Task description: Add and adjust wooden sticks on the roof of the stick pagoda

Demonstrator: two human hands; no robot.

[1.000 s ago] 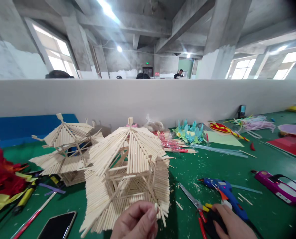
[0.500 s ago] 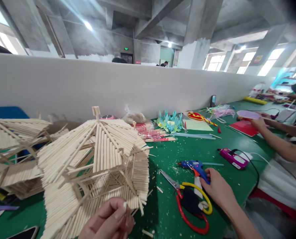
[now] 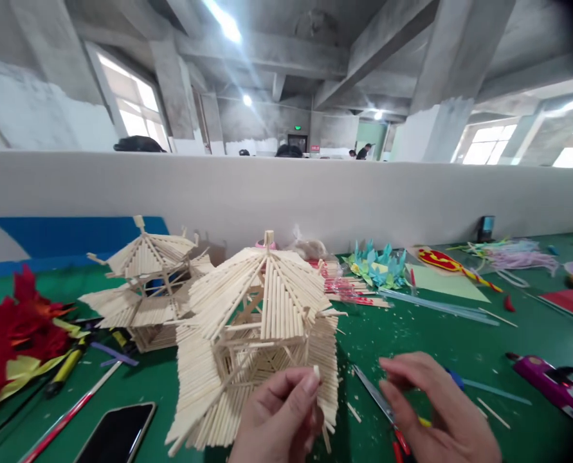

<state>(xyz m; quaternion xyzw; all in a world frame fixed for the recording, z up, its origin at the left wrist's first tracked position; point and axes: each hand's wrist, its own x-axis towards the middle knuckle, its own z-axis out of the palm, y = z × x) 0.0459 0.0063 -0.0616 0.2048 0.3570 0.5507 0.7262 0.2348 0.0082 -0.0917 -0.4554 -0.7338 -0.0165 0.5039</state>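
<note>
A pavilion model of pale wooden sticks (image 3: 262, 328) stands on the green table (image 3: 435, 334) right in front of me. My left hand (image 3: 281, 418) is closed in a pinch on a short wooden stick (image 3: 316, 372) held at the model's lower right edge. My right hand (image 3: 440, 411) hovers to the right with its fingers loosely apart, holding nothing, above the scissors (image 3: 382, 411) and a blue glue gun (image 3: 454, 378) that it mostly hides.
A second stick pavilion (image 3: 144, 283) stands behind on the left. Red and yellow paper leaves (image 3: 16, 334), a phone (image 3: 115, 437), a red pencil (image 3: 69, 418), paper lotus flowers (image 3: 377, 265), a magenta glue gun (image 3: 551, 379) and a grey partition wall (image 3: 286, 193) surround the spot.
My view swung right and back again. My right hand left the glue gun and scissors and rose toward the model. My left hand kept its pinch on the stick.
</note>
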